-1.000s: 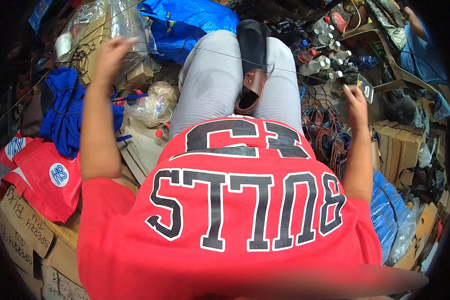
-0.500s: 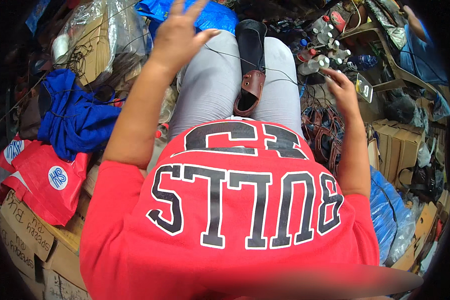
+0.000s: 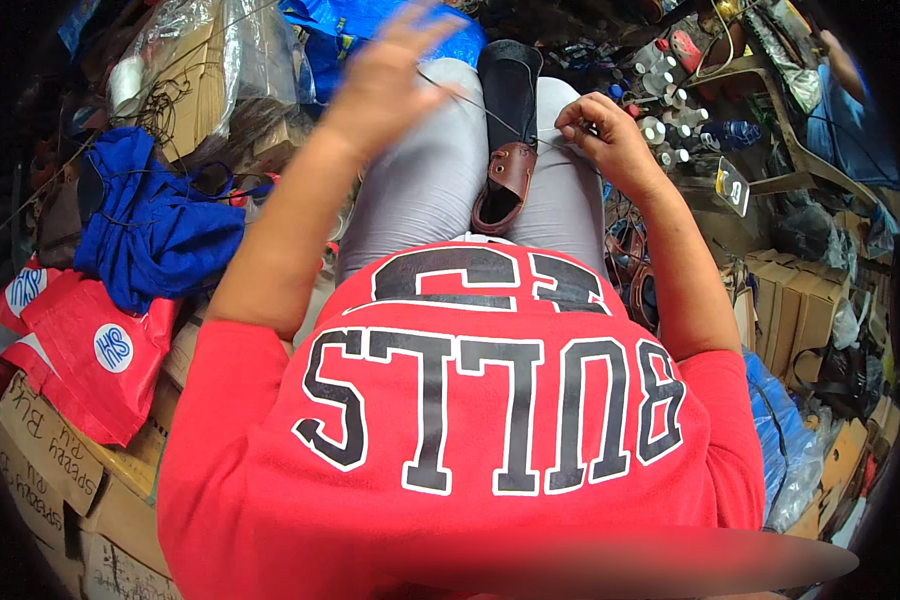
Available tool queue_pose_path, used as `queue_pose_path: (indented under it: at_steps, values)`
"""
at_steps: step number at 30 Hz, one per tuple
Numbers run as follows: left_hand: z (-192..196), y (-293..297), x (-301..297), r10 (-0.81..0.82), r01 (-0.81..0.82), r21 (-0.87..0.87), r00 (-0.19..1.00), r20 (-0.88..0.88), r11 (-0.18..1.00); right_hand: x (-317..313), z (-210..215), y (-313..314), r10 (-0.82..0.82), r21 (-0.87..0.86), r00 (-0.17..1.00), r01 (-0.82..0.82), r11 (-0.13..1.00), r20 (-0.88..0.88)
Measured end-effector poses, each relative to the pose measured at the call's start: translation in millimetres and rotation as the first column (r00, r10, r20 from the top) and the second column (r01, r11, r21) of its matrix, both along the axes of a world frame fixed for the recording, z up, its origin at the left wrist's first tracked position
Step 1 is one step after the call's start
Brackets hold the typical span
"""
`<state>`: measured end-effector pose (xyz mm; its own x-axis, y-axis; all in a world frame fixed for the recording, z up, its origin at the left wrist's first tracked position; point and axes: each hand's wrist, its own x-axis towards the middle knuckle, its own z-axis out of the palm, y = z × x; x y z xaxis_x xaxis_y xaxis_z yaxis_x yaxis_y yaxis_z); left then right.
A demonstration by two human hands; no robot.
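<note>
A brown leather shoe [image 3: 505,180] with eyelets and a long black part [image 3: 511,85] is wedged between my grey-trousered thighs, its opening facing me. A thin dark cord [image 3: 490,113] crosses the shoe near its middle, stretching from beside my left thumb toward my right hand. Over my left knee, my left hand [image 3: 390,85] is raised and smeared by motion; its grip on the cord cannot be made out. My right hand [image 3: 602,135] is at my right knee, fingers pinched together on the cord.
Clear bottles [image 3: 665,120] crowd the area beyond my right knee, near a plastic chair frame [image 3: 800,150]. Cardboard boxes [image 3: 790,305] stand at right. On the left lie blue cloth [image 3: 155,225], a red bag [image 3: 90,350] and more boxes [image 3: 45,450]. Another person's arm [image 3: 842,65] shows at upper right.
My right hand has come inward from the bottles to beside the shoe, its fingers now drawn together. My left hand has shifted slightly right. The shoe stays between my thighs.
</note>
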<state>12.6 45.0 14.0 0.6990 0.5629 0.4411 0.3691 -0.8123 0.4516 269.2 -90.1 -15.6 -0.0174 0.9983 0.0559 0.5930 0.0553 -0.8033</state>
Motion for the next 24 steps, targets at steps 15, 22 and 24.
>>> queue_pose_path:
  at_steps: [15, 22, 24]
  values:
    - [-15.9, 2.2, 79.3, -0.443, 0.327, -0.421, 0.871, -0.213, 0.846, -11.6, -1.6, -3.8, 0.034, -0.008, 0.999, -0.034, 0.999, 0.021]
    - [-22.5, 15.1, 77.2, -0.625, 0.342, -0.717, 0.763, -0.166, 0.608, -20.9, -2.8, -17.3, 0.004, 0.093, 0.997, -0.011, 0.996, 0.082]
    - [-23.5, 16.2, 78.4, -0.64, 0.33, -0.743, 0.75, -0.168, 0.583, -20.9, -2.2, -19.8, 0.0, 0.099, 0.994, -0.011, 0.995, 0.108]
